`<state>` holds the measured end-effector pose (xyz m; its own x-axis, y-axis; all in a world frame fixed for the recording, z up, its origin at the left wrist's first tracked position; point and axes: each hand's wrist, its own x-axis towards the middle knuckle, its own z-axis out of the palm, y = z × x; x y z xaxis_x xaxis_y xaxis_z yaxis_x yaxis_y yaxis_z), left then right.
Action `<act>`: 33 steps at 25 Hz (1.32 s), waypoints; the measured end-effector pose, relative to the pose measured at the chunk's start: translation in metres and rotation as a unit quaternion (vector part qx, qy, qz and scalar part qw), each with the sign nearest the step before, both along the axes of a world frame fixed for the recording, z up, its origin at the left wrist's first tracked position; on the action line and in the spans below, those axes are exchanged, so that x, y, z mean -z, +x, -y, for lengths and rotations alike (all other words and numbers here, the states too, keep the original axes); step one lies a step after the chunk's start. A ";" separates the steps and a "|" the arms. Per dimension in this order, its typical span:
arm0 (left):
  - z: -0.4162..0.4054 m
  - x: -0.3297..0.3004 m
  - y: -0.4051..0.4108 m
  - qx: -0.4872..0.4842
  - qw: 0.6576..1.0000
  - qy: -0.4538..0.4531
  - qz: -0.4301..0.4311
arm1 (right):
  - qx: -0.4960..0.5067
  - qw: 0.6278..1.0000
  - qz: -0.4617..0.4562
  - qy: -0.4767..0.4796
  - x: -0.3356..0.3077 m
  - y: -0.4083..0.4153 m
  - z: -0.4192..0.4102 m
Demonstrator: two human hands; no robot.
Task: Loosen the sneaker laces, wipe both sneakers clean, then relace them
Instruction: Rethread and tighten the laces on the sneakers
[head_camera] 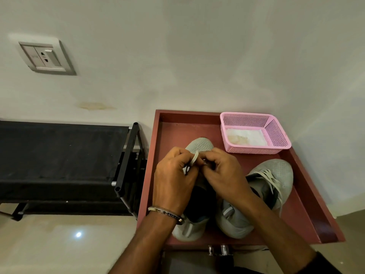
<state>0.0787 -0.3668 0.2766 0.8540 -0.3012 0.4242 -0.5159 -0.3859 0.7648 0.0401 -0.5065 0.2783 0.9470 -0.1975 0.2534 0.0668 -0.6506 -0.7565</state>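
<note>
Plainly at risk of a tangle or a slipped lace: both hands busy at centre frame over the left sneaker (199,145), left hand (173,178) pinching a pale loop of lace (194,158), right hand (223,175) curled tight against it, fingers closed on what looks like the same lace, though hidden. Could pull the lace clean out of an eyelet with too hard a tug, or tighten a knot instead of freeing it. Could also drag the sneaker across the red tray (308,214) toward the pink basket (276,133) at upper right. Second sneaker (276,175) at right of centre, laces slack and loose, easily snagged by a passing wrist.
</note>
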 end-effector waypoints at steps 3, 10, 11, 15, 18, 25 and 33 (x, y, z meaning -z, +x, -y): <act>0.000 0.001 0.000 -0.003 1.000 -0.022 -0.021 | -0.007 0.998 -0.020 0.054 -0.001 -0.002 0.000; -0.001 -0.001 -0.001 -0.003 0.996 -0.063 -0.062 | -0.010 0.987 -0.050 0.154 -0.003 -0.004 0.007; -0.001 -0.001 -0.001 -0.003 0.996 -0.067 -0.066 | -0.016 0.981 -0.055 0.186 -0.004 -0.004 0.008; -0.003 0.000 0.001 -0.005 0.992 -0.093 -0.080 | -0.013 0.940 -0.045 0.339 -0.008 -0.004 0.008; -0.002 0.000 0.001 -0.004 0.992 -0.090 -0.082 | 0.007 0.918 -0.016 0.395 -0.009 -0.003 0.005; 0.000 0.001 -0.001 -0.003 0.992 -0.090 -0.085 | -0.007 0.824 -0.008 0.567 -0.015 -0.001 0.005; 0.002 0.000 -0.003 -0.008 0.992 -0.084 -0.096 | 0.022 0.938 -0.017 0.345 -0.016 -0.001 -0.003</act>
<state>0.0755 -0.3686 0.2768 0.9281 -0.2252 0.2966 -0.3496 -0.2521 0.9024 0.0392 -0.5038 0.2945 0.9395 -0.3421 0.0197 0.0188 -0.0060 -0.9998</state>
